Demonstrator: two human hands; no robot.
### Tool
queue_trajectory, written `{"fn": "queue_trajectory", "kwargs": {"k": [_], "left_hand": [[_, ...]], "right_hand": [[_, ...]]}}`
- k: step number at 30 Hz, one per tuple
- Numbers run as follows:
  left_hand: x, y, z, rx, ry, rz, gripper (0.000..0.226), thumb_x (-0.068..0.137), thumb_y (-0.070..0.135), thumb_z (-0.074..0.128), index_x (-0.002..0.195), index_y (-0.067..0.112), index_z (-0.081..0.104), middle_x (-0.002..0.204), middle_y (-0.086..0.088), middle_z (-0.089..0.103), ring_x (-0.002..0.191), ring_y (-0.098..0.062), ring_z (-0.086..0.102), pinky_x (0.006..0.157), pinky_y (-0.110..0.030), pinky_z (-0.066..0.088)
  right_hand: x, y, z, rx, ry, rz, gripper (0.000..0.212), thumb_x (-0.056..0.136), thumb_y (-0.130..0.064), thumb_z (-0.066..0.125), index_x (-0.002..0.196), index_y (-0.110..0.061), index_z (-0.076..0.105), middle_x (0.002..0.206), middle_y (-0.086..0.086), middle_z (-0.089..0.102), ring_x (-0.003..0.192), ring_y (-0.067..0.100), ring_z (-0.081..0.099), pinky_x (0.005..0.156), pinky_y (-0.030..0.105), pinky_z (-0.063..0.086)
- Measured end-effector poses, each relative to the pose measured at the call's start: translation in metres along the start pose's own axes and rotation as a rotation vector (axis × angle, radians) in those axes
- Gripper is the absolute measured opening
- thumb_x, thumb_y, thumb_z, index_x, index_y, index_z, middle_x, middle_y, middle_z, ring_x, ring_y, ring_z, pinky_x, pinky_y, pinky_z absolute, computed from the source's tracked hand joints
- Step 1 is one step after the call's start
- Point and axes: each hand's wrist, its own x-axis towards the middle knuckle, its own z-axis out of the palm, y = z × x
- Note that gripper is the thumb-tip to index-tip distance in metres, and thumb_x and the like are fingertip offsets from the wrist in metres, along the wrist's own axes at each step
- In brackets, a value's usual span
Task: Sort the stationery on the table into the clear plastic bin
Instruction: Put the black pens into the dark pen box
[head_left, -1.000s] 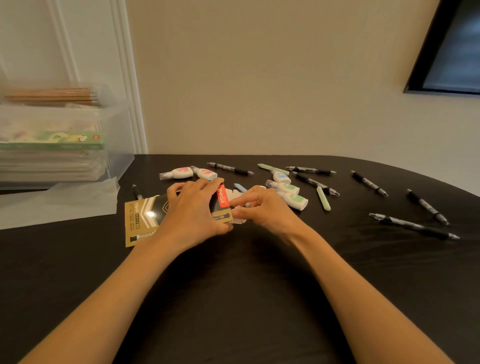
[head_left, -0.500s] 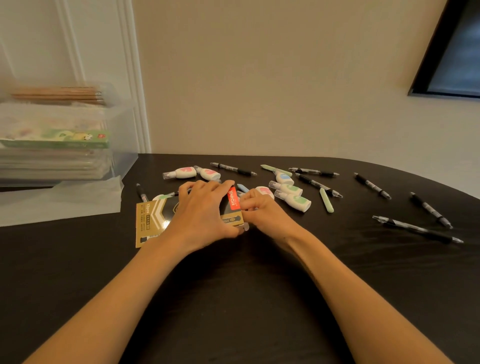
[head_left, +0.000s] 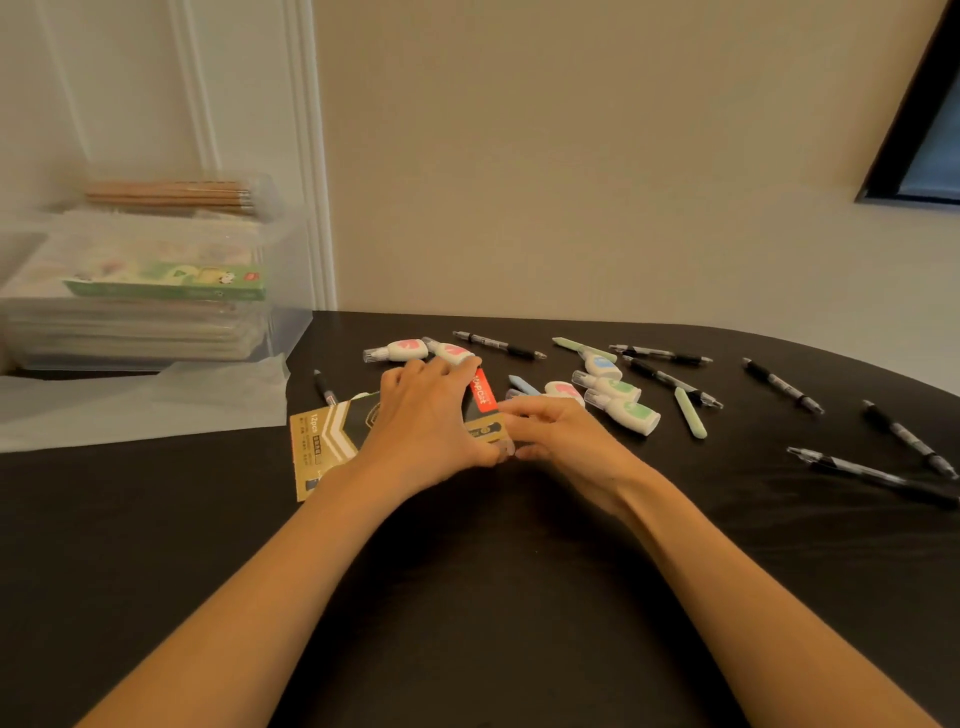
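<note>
Bin of clear plastic, far left, already holds stacked packs. On the dark worktop I see the flat gold-and-black cardboard pen pack, long axis left-right, red-tabbed end pointing right. The left hand grips it and the right hand pinches that end. Loose black pens and white correction tapes are left to sort.

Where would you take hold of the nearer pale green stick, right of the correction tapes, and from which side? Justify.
Pinch the pale green stick across its narrow width, on its near half, coming from above. It lies flat, so only its long sides offer purchase; its far end sits close to a black pen, while the near end lies clear.
</note>
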Motion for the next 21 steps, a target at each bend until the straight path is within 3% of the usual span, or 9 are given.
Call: {"fn": "queue_trajectory", "kwargs": {"k": [3, 5, 8, 12, 14, 17, 21], "left_hand": [[0.005, -0.023, -0.014, 0.060, 0.080, -0.155, 0.090, 0.071, 0.058, 0.068, 0.142, 0.022, 0.027, 0.138, -0.004, 0.040, 0.127, -0.025, 0.034, 0.103, -0.036, 0.027], [0.006, -0.042, -0.023, 0.086, 0.130, -0.306, 0.088, 0.072, 0.055, 0.069, 0.141, 0.019, 0.028, 0.136, -0.009, 0.041, 0.126, -0.028, 0.035, 0.101, -0.038, 0.029], [0.005, -0.070, -0.030, 0.047, 0.199, -0.480, 0.084, 0.073, 0.050, 0.071, 0.139, 0.013, 0.033, 0.135, -0.014, 0.042, 0.126, -0.032, 0.034, 0.101, -0.040, 0.028], [0.002, -0.089, -0.028, 0.030, 0.256, -0.578, 0.077, 0.074, 0.046, 0.071, 0.134, 0.011, 0.039, 0.133, -0.015, 0.045, 0.126, -0.032, 0.035, 0.101, -0.042, 0.027], [0.001, -0.094, -0.027, 0.031, 0.273, -0.592, 0.076, 0.075, 0.046, 0.071, 0.134, 0.011, 0.039, 0.134, -0.014, 0.045, 0.126, -0.032, 0.035, 0.101, -0.041, 0.026], [0.001, -0.098, -0.025, 0.035, 0.284, -0.608, 0.078, 0.076, 0.046, 0.069, 0.137, 0.011, 0.035, 0.136, -0.013, 0.042, 0.128, -0.031, 0.033, 0.102, -0.041, 0.025], [-0.002, -0.096, -0.022, 0.047, 0.286, -0.592, 0.079, 0.077, 0.047, 0.068, 0.138, 0.011, 0.032, 0.137, -0.013, 0.041, 0.127, -0.031, 0.033, 0.102, -0.039, 0.025]], "right_hand": [[0.005, -0.005, 0.006, 0.129, 0.235, -0.018, 0.022, 0.093, -0.008, 0.051, 0.100, -0.017, 0.069, 0.106, 0.001, 0.062, 0.091, 0.010, 0.056, 0.072, 0.021, 0.050], [0.011, -0.008, 0.016, 0.117, 0.290, -0.002, 0.022, 0.092, -0.003, 0.051, 0.093, -0.014, 0.070, 0.098, 0.006, 0.063, 0.078, 0.010, 0.056, 0.065, 0.020, 0.051], [0.019, -0.014, 0.044, -0.065, 0.189, 0.001, 0.021, 0.091, -0.004, 0.051, 0.082, -0.014, 0.068, 0.077, 0.005, 0.064, 0.055, 0.008, 0.052, 0.050, 0.016, 0.049], [0.037, -0.020, 0.089, -0.391, 0.081, -0.048, 0.018, 0.092, -0.016, 0.055, 0.089, -0.004, 0.068, 0.064, 0.003, 0.060, 0.039, 0.005, 0.044, 0.039, 0.014, 0.039], [0.049, -0.021, 0.111, -0.561, 0.088, -0.073, 0.028, 0.092, -0.025, 0.056, 0.093, 0.001, 0.069, 0.067, 0.008, 0.061, 0.044, 0.006, 0.046, 0.048, 0.018, 0.044], [0.060, -0.025, 0.132, -0.765, 0.177, -0.096, 0.035, 0.089, -0.035, 0.059, 0.095, -0.001, 0.065, 0.085, 0.013, 0.061, 0.072, 0.016, 0.051, 0.066, 0.028, 0.039], [0.067, -0.030, 0.143, -0.755, 0.270, -0.030, 0.028, 0.087, -0.029, 0.064, 0.102, -0.005, 0.060, 0.102, 0.011, 0.063, 0.097, 0.024, 0.059, 0.071, 0.029, 0.040]]}}
